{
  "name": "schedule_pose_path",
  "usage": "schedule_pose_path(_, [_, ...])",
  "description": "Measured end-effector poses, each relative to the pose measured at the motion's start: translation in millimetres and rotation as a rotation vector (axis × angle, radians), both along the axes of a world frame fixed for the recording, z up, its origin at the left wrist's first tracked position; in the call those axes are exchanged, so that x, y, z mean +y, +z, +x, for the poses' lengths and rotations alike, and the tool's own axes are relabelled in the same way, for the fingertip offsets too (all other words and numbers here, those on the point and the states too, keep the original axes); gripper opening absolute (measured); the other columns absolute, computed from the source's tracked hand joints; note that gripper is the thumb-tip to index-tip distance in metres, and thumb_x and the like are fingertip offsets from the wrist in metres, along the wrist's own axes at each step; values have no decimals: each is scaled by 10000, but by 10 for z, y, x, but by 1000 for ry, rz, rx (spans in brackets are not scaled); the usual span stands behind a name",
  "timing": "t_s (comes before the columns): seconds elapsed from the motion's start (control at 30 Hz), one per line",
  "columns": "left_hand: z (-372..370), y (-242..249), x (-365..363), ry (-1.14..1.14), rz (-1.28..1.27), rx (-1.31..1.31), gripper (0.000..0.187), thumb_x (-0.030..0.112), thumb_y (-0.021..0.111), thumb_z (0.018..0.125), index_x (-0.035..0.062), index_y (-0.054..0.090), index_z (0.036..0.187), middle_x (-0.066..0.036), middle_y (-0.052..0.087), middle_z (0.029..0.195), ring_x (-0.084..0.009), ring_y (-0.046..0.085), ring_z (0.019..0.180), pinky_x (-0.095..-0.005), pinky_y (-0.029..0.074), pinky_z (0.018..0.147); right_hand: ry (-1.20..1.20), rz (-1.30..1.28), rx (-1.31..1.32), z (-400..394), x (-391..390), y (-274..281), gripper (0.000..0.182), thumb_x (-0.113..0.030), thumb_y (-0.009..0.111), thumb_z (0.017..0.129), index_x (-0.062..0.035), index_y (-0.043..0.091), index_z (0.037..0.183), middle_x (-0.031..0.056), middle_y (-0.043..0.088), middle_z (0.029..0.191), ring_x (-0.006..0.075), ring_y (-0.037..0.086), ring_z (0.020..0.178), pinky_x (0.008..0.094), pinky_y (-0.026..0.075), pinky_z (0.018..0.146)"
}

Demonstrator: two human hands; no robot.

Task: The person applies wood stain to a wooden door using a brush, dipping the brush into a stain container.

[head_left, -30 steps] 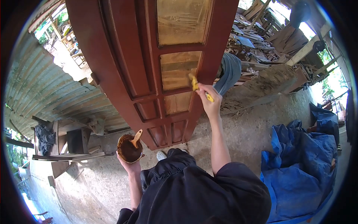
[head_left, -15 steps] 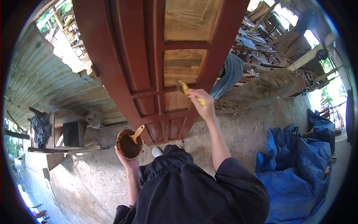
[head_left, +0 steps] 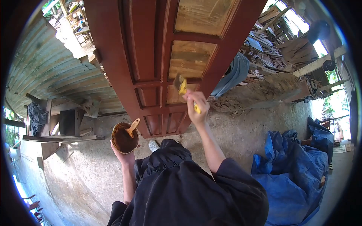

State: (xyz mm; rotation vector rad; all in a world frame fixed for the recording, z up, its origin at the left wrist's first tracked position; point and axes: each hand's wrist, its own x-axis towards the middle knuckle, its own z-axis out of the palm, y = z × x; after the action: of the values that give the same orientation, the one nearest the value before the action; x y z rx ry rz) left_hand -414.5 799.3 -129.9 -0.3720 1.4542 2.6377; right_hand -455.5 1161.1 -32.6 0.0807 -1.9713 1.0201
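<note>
My left hand (head_left: 126, 155) is wrapped round a round container (head_left: 121, 142) of dark brown paint. A second brush with a wooden handle (head_left: 133, 126) leans inside it. My right hand (head_left: 197, 108) grips a yellow-handled brush (head_left: 182, 87), its bristles over the lower edge of a bare-looking pane in the door. The door (head_left: 148, 103) is reddish brown, with raised mouldings and several recessed panels. Some of the panels, such as the middle one (head_left: 191, 58), are pale tan with streaks.
A blue tarp (head_left: 290, 180) lies at the right. A grey-blue cloth (head_left: 233, 75) hangs by the door's right edge, near a rough log (head_left: 264, 90) and stacked wood scraps (head_left: 264, 49). Corrugated sheets (head_left: 49, 71) and a wooden stand (head_left: 62, 138) are at the left.
My view has shifted, so the door appears farther right and higher. The yellow-handled brush has turned more upright in my right hand. The container remains in my left hand.
</note>
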Motion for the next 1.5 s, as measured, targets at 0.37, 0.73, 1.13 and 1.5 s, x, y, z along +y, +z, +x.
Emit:
schedule_pose_path(0.37, [90,176,-16,101,-40,-104,646,543,390,1091,111,454,1567,-165,629,1441,-376,711,1215,-410,687,641,-235,192,-250,247,-16,-696,250,55,721,905,-17,778,1138,156,723,1126,327,757,1011,408,623,824])
schedule_pose_path(0.73, [99,-106,-288,12,185,-60,646,584,321,1132,123,498,1548,-68,565,1543,-248,513,1437,-453,401,1220,316,661,-489,211,811,-574,370,-27,777,857,-109,769,1217,112,684,1238,288,750,993,387,656,765])
schedule_pose_path(1.13, [448,32,147,191,117,-122,689,595,337,1130,66,536,1526,-92,594,1519,-248,557,1400,-436,423,1197,585,571,-798,-126,932,-829,254,-119,717,963,-98,767,1212,78,716,1227,319,731,1053,424,602,909])
schedule_pose_path(1.5, [991,133,734,347,333,-118,682,575,368,1131,41,545,1515,-117,596,1516,-259,572,1384,-431,422,1206,552,676,-530,-183,1289,163,291,-41,759,911,-99,773,1196,92,727,1225,319,734,1071,413,615,901])
